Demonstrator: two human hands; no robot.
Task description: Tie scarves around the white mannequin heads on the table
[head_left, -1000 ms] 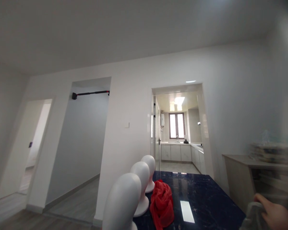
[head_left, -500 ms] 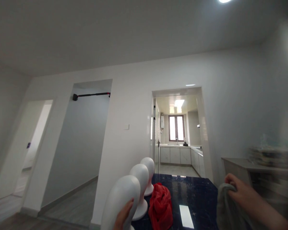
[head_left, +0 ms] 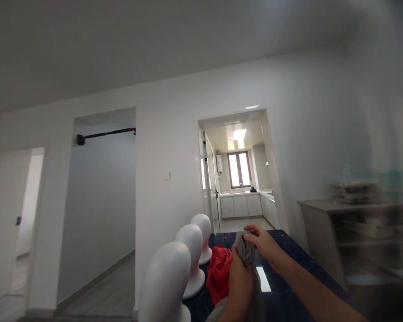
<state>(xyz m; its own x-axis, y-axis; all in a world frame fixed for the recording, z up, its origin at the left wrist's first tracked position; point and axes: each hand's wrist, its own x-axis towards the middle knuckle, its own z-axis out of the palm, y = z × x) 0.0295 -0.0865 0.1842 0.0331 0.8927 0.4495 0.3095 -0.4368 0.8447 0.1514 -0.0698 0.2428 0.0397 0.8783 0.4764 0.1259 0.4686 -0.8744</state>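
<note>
A bunched grey cloth (head_left: pixel 244 250) is between my two hands above the table. My left hand (head_left: pixel 241 273) is closed on its left and lower side, the fingers partly hidden by the fabric. My right hand (head_left: pixel 262 242) pinches the upper right edge, fingers curled over the top. The rest of the cloth hangs below and behind my left forearm. Just left of my left hand lies a crumpled red cloth (head_left: pixel 218 275). Three white head-shaped stands recede in a row: a near one (head_left: pixel 166 284), a middle one (head_left: pixel 189 243) and a far one (head_left: pixel 202 227).
The stands and red cloth rest on a glossy dark blue table (head_left: pixel 282 286). To the right is a grey shelf unit (head_left: pixel 315 206) with a blurred stack of things (head_left: pixel 356 192) on top. A doorway (head_left: pixel 235 179) beyond opens into a kitchen.
My right hand has brought the grey cloth leftward, in over the table. My left hand has left the near white stand and now grips the cloth too. The view has shifted to the right.
</note>
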